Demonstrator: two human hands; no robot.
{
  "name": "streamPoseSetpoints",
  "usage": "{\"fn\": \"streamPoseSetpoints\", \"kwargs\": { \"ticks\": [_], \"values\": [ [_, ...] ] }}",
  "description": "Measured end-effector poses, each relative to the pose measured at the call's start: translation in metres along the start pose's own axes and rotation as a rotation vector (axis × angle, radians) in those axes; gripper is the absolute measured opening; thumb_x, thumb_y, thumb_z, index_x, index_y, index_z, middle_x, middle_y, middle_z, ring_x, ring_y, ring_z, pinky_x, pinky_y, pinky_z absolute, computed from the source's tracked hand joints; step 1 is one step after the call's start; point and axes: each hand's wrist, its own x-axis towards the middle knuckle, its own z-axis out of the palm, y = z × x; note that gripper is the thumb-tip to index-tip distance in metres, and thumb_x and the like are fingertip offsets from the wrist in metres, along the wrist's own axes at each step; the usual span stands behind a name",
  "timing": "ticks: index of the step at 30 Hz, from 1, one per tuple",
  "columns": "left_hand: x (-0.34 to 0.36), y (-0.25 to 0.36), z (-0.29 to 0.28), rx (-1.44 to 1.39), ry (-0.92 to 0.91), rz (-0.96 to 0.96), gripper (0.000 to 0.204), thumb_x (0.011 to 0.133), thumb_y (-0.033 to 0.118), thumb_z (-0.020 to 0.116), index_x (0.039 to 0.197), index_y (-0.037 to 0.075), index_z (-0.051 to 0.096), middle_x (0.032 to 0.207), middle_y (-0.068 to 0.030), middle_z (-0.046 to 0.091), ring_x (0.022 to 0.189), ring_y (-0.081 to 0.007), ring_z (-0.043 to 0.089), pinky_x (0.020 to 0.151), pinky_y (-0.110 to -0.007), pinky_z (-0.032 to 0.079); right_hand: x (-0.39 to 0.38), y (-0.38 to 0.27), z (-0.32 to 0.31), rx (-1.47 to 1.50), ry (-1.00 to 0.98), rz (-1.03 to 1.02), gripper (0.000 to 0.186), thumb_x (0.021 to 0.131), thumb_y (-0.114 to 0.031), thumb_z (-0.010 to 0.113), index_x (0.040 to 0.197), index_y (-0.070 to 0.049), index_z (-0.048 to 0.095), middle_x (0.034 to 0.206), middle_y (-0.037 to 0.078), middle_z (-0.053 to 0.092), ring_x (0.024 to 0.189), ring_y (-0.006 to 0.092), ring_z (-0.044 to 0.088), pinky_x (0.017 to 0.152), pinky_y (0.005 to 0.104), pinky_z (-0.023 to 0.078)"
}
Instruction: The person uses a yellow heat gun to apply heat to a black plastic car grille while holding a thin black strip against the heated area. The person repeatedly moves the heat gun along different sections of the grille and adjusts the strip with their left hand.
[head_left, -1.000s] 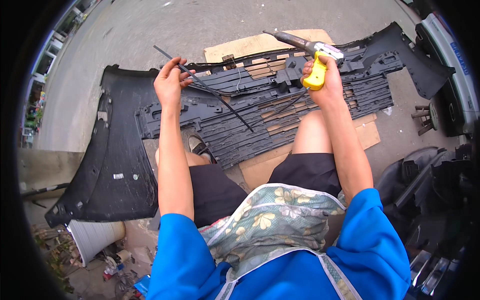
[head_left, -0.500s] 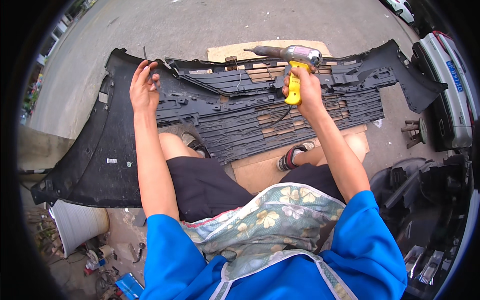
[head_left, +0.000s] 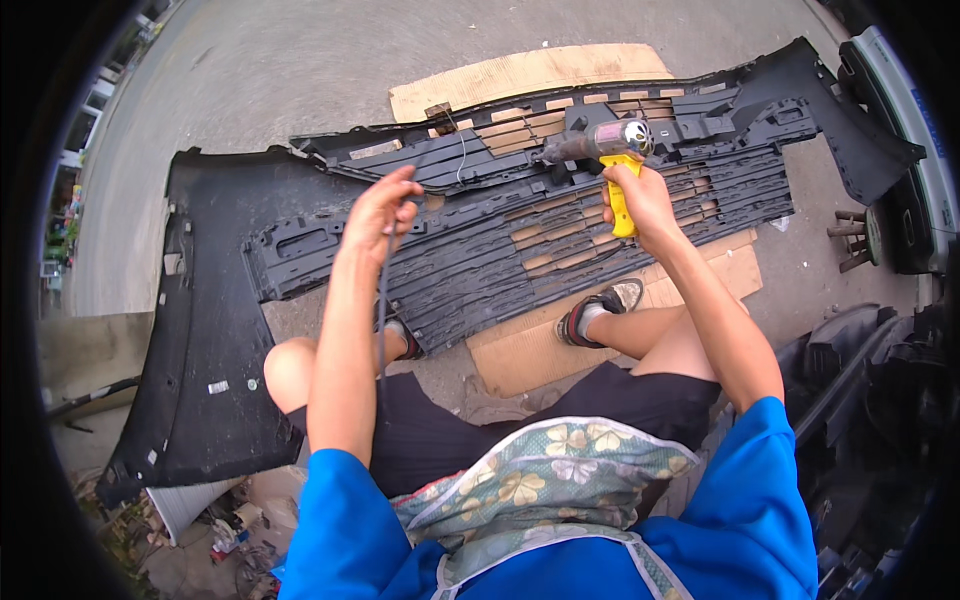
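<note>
A black plastic car bumper (head_left: 210,310) lies inner face up across the ground before me, its slatted grille (head_left: 455,240) between my feet and beyond. My right hand (head_left: 648,205) is closed round the yellow handle of a heat gun (head_left: 600,142). The gun's metal nozzle points left over the grille's upper part; whether it touches is hard to tell. To the left, my left hand (head_left: 378,215) is pinched on a thin dark rod (head_left: 383,310) that hangs down toward my lap. That hand is raised above the bumper, left of the nozzle.
Flattened cardboard (head_left: 530,72) lies under and beyond the bumper, with another piece (head_left: 520,360) by my feet. At the right stand a small wooden stool (head_left: 853,238) and a silver car part (head_left: 900,140). Dark plastic parts (head_left: 850,400) are piled nearer. Clutter and a white bucket (head_left: 185,505) sit lower left.
My left hand has moved right and nearer, and the rod now hangs downward rather than sticking up. The heat gun has come lower, nearer the grille. My view has shifted too.
</note>
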Motion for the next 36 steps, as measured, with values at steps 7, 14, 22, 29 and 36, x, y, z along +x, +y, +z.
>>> {"fn": "streamPoseSetpoints", "kwargs": {
  "ticks": [7, 14, 22, 29, 36],
  "values": [
    [0.087, -0.115, 0.024, -0.124, 0.068, -0.273, 0.052, 0.089, 0.005, 0.065, 0.134, 0.0, 0.04, 0.096, -0.0086, 0.065, 0.068, -0.011, 0.056, 0.05, -0.018, 0.04, 0.052, 0.001, 0.002, -0.026, -0.048, 0.072, 0.019, 0.09, -0.02, 0.06, 0.094, -0.001, 0.056, 0.069, 0.005, 0.059, 0.05, 0.015, 0.058, 0.046, 0.0278, 0.045],
    [0.153, -0.188, 0.026, -0.36, 0.117, -0.342, 0.067, 0.089, -0.001, 0.061, 0.148, -0.001, 0.028, 0.095, -0.0124, 0.063, 0.069, -0.0182, 0.059, 0.047, -0.022, 0.037, 0.093, 0.0, 0.011, -0.049, -0.022, 0.131, 0.023, 0.09, -0.02, 0.06, 0.1, 0.0, 0.056, 0.07, 0.006, 0.059, 0.05, 0.0157, 0.058, 0.046, 0.0275, 0.045],
    [0.176, -0.214, 0.028, -0.557, 0.111, -0.29, 0.048, 0.095, 0.002, 0.056, 0.14, -0.001, 0.04, 0.09, -0.0074, 0.056, 0.071, -0.0131, 0.053, 0.043, -0.017, 0.032, 0.093, 0.028, -0.007, -0.099, 0.087, 0.204, 0.022, 0.093, -0.023, 0.057, 0.098, -0.002, 0.053, 0.07, 0.007, 0.056, 0.05, 0.0158, 0.054, 0.048, 0.0266, 0.045],
    [0.148, -0.216, 0.007, -0.491, 0.112, -0.226, 0.028, 0.096, 0.007, 0.058, 0.123, 0.003, 0.052, 0.09, -0.0047, 0.056, 0.069, -0.0109, 0.052, 0.045, -0.017, 0.033, 0.069, 0.023, -0.004, -0.09, 0.104, 0.196, 0.025, 0.094, -0.027, 0.054, 0.098, -0.002, 0.053, 0.069, 0.008, 0.054, 0.049, 0.0154, 0.052, 0.049, 0.0257, 0.044],
    [0.114, -0.191, -0.002, -0.413, 0.218, -0.171, 0.029, 0.095, 0.007, 0.059, 0.124, 0.001, 0.054, 0.084, -0.0048, 0.057, 0.063, -0.0122, 0.055, 0.042, -0.019, 0.031, 0.037, -0.016, 0.006, 0.111, 0.107, 0.165, 0.03, 0.097, -0.031, 0.053, 0.103, -0.001, 0.051, 0.071, 0.007, 0.054, 0.052, 0.0131, 0.052, 0.052, 0.0228, 0.044]
  ]
}}
